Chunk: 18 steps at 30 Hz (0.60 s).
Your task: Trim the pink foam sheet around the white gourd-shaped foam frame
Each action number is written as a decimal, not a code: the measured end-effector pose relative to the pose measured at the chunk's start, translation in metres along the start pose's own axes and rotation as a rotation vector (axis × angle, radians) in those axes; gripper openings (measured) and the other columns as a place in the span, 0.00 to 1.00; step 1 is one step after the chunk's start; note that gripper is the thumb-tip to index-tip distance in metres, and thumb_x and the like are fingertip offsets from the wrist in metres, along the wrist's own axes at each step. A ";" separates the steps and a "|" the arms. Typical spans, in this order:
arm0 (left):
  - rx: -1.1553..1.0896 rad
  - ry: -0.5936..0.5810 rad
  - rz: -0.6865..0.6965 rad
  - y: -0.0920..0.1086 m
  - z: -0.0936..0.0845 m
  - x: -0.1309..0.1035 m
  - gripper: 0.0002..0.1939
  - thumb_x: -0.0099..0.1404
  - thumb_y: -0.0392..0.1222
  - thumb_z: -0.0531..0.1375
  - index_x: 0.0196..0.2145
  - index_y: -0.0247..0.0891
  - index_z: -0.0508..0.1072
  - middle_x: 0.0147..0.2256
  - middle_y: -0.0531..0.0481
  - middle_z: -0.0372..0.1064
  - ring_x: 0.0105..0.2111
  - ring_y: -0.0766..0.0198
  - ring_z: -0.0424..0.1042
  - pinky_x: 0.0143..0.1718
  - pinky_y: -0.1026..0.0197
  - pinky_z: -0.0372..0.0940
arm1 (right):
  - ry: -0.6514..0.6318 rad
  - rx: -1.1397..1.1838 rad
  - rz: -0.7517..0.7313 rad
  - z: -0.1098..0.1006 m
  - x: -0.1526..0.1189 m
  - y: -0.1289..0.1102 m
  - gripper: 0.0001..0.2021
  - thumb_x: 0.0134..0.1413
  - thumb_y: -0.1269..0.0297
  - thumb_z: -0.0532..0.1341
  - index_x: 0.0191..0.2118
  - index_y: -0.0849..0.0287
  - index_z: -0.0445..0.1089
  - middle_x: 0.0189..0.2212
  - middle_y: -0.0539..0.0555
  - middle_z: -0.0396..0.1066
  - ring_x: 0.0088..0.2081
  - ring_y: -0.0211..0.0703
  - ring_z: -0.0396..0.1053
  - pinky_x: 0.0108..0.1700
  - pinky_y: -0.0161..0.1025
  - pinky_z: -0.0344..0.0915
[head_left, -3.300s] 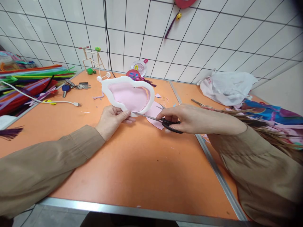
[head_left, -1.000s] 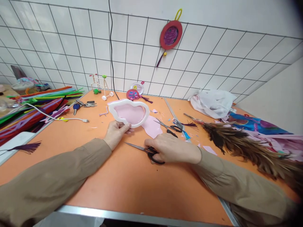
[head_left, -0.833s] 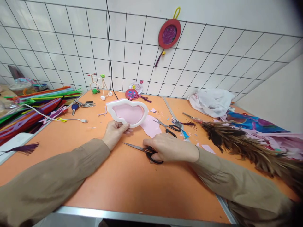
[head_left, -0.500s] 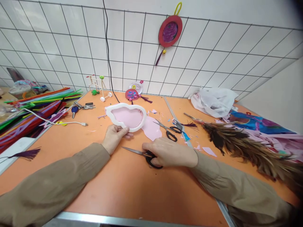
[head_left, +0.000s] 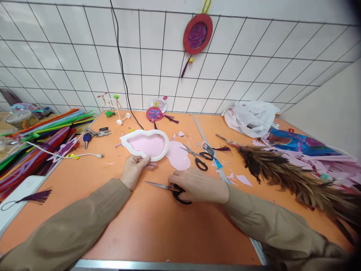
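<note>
My left hand [head_left: 137,167] pinches the lower edge of a gourd-shaped white foam frame [head_left: 166,146] with pink backing [head_left: 149,145] showing through its opening. In my right hand [head_left: 191,184] is a pair of black-handled scissors [head_left: 158,184], blades together and pointing left, low over the table. Just beyond that hand lies a pink gourd-shaped paper cutout [head_left: 180,157], its left end partly behind the frame. A second pair of scissors [head_left: 194,153] rests with its blades on the cutout.
To the right lie a feather duster [head_left: 282,175], a white plastic bag [head_left: 251,118] and pink scraps [head_left: 244,180]. On the left are colourful pipe cleaners [head_left: 56,128], keys [head_left: 87,139] and a white cable [head_left: 81,154]. Round tasselled ornaments [head_left: 154,113] lean by the tiled wall.
The view has shifted a little. The foam frame sits slightly lower and flatter in my left hand, and the paper cutout shows more. My right hand still holds the scissors.
</note>
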<state>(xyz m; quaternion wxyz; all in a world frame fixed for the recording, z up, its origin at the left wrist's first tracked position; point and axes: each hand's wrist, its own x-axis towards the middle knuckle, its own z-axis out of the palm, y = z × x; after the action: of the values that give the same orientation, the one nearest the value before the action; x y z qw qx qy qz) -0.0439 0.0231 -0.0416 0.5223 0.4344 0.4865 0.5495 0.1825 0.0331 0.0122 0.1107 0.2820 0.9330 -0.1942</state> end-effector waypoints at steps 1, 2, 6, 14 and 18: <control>0.010 -0.007 0.008 0.001 0.001 -0.001 0.25 0.49 0.60 0.72 0.26 0.32 0.78 0.26 0.40 0.80 0.26 0.55 0.80 0.33 0.59 0.75 | -0.001 0.010 0.004 0.001 0.001 0.000 0.12 0.51 0.69 0.61 0.44 0.58 0.72 0.40 0.56 0.74 0.36 0.45 0.68 0.32 0.38 0.51; 0.021 -0.015 0.018 0.003 0.001 -0.002 0.25 0.49 0.60 0.72 0.26 0.32 0.79 0.26 0.40 0.80 0.27 0.55 0.81 0.33 0.58 0.75 | -0.003 0.022 0.006 0.001 0.002 0.000 0.13 0.51 0.69 0.62 0.45 0.59 0.72 0.40 0.56 0.74 0.37 0.45 0.68 0.32 0.38 0.52; 0.072 -0.035 0.074 0.008 0.003 -0.004 0.23 0.49 0.60 0.72 0.27 0.33 0.80 0.26 0.40 0.81 0.27 0.53 0.81 0.35 0.56 0.76 | -0.013 0.075 -0.008 -0.002 0.005 0.001 0.13 0.50 0.68 0.65 0.44 0.59 0.73 0.40 0.54 0.73 0.38 0.42 0.69 0.33 0.35 0.57; 0.106 -0.002 0.227 0.022 -0.001 -0.004 0.18 0.51 0.56 0.72 0.30 0.38 0.81 0.31 0.45 0.82 0.34 0.51 0.82 0.40 0.53 0.77 | 0.178 0.069 0.076 -0.044 -0.028 0.019 0.06 0.54 0.67 0.65 0.38 0.59 0.77 0.32 0.55 0.75 0.36 0.48 0.72 0.37 0.41 0.63; 0.149 -0.051 0.284 0.038 0.004 0.002 0.18 0.52 0.55 0.72 0.29 0.37 0.81 0.30 0.44 0.82 0.32 0.52 0.81 0.37 0.54 0.77 | 0.732 0.188 -0.059 -0.069 -0.048 0.019 0.23 0.60 0.55 0.64 0.58 0.56 0.69 0.53 0.60 0.73 0.49 0.52 0.72 0.50 0.47 0.68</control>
<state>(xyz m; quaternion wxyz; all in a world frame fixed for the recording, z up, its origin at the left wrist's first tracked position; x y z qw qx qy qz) -0.0461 0.0265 -0.0032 0.4178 0.5501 0.4463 0.5690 0.2256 0.0539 0.0840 -0.2620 0.3149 0.8966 -0.1684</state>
